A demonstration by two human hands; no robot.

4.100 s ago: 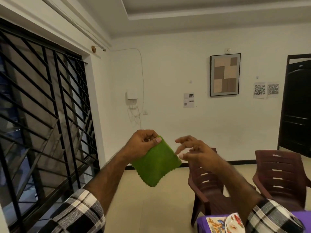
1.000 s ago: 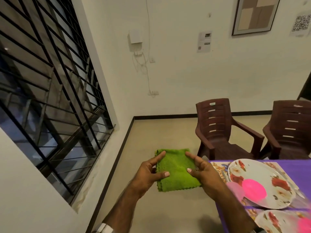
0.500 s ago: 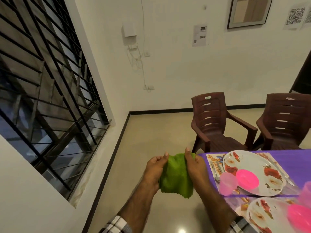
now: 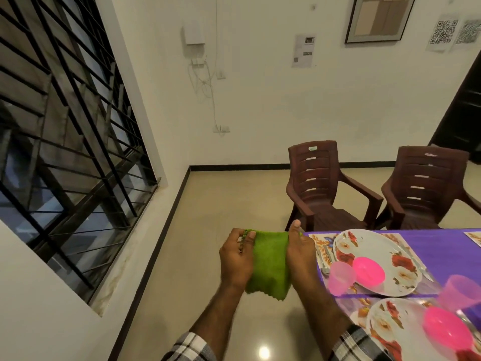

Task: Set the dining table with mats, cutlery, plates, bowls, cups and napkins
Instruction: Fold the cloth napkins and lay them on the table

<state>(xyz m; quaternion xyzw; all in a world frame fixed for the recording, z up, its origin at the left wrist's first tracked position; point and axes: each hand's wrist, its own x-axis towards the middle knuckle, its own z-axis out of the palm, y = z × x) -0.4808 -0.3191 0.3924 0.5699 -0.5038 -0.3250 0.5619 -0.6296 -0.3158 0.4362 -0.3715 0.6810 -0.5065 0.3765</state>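
A folded green napkin hangs over the floor just left of the table's corner. My left hand pinches its top left edge and my right hand grips its right side. On the purple table lies a floral mat with a flowered plate, a pink bowl on the plate, a pink cup and cutlery beside it. A nearer setting has a plate, a pink bowl and a pink cup.
Two brown plastic chairs stand behind the table. A barred window fills the left wall. Beige floor lies between the window wall and the table. A dark door is at the far right.
Both hands folded the napkin narrower and now hold it up by its top edge. My view dipped and swung right, so more of the table shows.
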